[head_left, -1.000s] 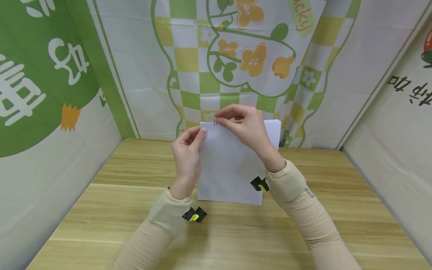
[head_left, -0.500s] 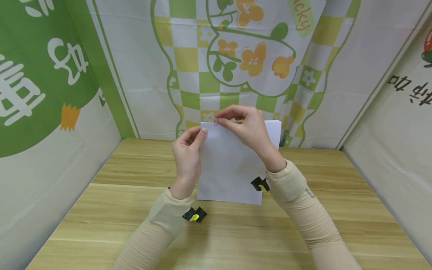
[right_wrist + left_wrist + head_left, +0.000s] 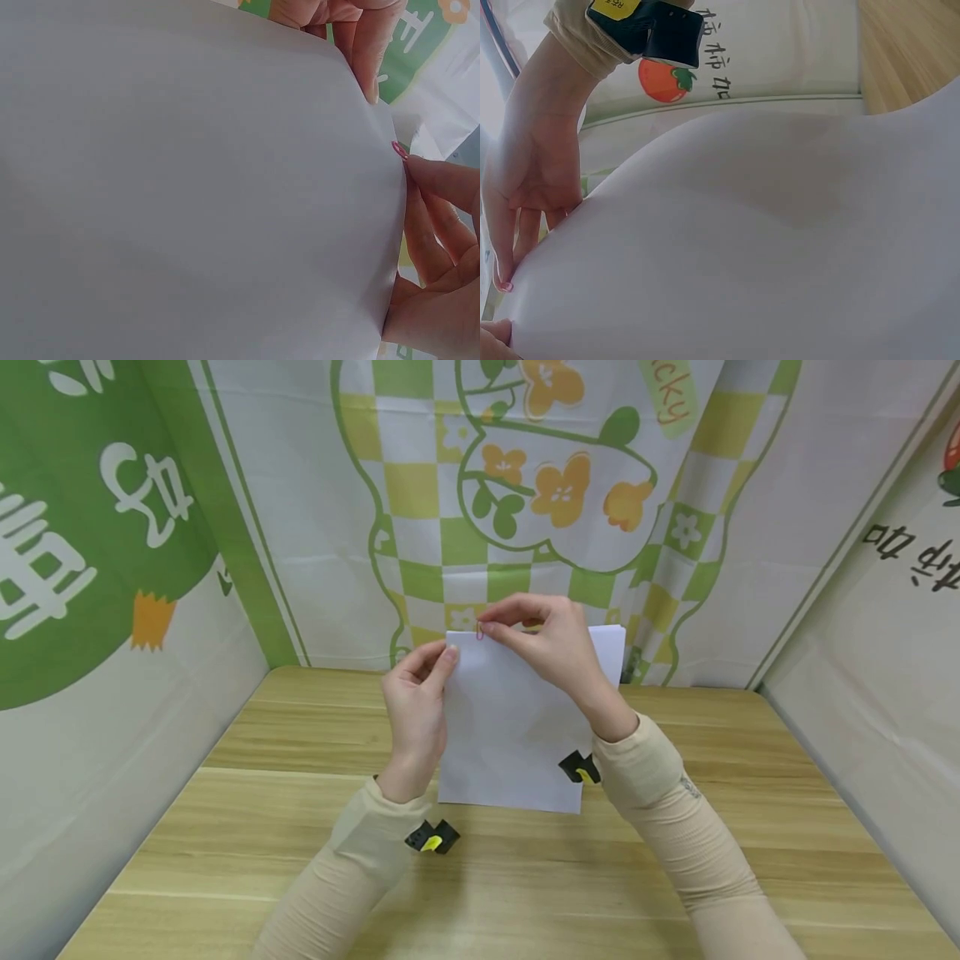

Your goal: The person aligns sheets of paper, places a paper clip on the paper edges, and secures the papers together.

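Note:
White paper (image 3: pixel 517 718), more than one sheet at its top right corner, is held up above the table. My left hand (image 3: pixel 418 697) pinches its left edge near the top corner, thumb on the front face. At the top edge my right hand (image 3: pixel 551 639) pinches a small pink paper clip (image 3: pixel 400 150) between thumb and index finger. In the right wrist view the clip's looped end lies at the paper's edge, a little way from the left hand's thumb. The fingertips cover the rest of the clip.
A wooden table (image 3: pixel 247 827) lies below, with a printed curtain (image 3: pixel 420 485) behind it and printed side walls (image 3: pixel 862 610) left and right. A black wrist camera (image 3: pixel 432 837) sits on each sleeve.
Both hands, the paper and the clip stay almost in place. Only a very slight shift of the whole head view shows.

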A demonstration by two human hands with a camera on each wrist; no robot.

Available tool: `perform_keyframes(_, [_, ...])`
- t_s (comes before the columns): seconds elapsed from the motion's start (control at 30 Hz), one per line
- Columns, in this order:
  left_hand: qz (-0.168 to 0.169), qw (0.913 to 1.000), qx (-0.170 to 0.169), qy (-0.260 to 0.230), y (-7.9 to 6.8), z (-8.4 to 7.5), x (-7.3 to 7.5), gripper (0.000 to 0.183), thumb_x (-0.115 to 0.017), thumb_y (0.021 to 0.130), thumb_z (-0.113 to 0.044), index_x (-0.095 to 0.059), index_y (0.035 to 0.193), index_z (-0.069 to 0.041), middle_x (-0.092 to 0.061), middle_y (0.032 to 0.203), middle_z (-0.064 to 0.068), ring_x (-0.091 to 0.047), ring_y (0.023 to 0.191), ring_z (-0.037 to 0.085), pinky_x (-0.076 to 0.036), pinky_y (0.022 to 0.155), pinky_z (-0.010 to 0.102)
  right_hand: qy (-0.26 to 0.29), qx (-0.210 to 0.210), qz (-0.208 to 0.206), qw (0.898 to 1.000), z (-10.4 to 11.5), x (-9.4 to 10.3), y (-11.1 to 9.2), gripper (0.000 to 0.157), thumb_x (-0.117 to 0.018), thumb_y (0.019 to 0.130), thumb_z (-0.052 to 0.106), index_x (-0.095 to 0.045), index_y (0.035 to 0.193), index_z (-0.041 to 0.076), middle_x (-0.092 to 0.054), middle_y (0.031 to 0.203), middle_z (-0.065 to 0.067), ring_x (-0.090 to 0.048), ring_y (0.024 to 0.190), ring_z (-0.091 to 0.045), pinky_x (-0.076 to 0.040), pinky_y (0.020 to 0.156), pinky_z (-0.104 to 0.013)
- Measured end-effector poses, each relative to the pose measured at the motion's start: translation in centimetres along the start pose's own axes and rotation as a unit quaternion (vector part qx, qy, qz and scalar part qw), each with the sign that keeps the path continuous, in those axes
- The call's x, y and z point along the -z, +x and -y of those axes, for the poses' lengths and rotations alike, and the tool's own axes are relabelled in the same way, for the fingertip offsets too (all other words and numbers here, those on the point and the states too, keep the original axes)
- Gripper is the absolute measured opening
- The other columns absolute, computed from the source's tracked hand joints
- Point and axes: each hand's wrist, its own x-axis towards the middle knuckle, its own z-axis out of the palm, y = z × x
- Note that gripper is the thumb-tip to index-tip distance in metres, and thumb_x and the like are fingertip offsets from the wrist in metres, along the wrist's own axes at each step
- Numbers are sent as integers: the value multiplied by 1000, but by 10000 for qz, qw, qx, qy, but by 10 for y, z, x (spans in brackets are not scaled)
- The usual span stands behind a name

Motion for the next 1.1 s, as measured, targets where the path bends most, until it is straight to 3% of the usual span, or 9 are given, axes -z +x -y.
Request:
perform_keyframes(0.73, [48, 10000, 22, 5, -1, 0, 0, 5, -70, 83, 0, -69, 88, 1, -65, 74, -3, -55, 67, 7, -46, 60, 15, -12, -40, 75, 10000, -2, 1, 0, 8, -74, 83, 19, -75, 89, 14, -74, 88, 2, -65, 83, -4, -54, 74, -25])
perform_keyframes(0.97, [68, 10000, 38, 47, -2, 0, 0, 7, -70, 84, -1, -68, 89, 3, -65, 75, -2, -55, 67, 7, -46, 61, 15, -119, -8, 106, 9999, -2, 2, 0, 7, -74, 83, 19, -76, 88, 16, -73, 87, 3, -63, 86, -4, -52, 81, -34])
perform_keyframes(1.1, [88, 9999, 33, 69, -2, 0, 0, 8, -70, 84, -2, -69, 90, 3, -66, 76, -2, -55, 68, 7, -46, 62, 15, -199, -12, 108, 9997, -2, 2, 0, 6, -74, 83, 20, -76, 88, 16, -73, 88, 3, -63, 87, -4, -51, 84, -33])
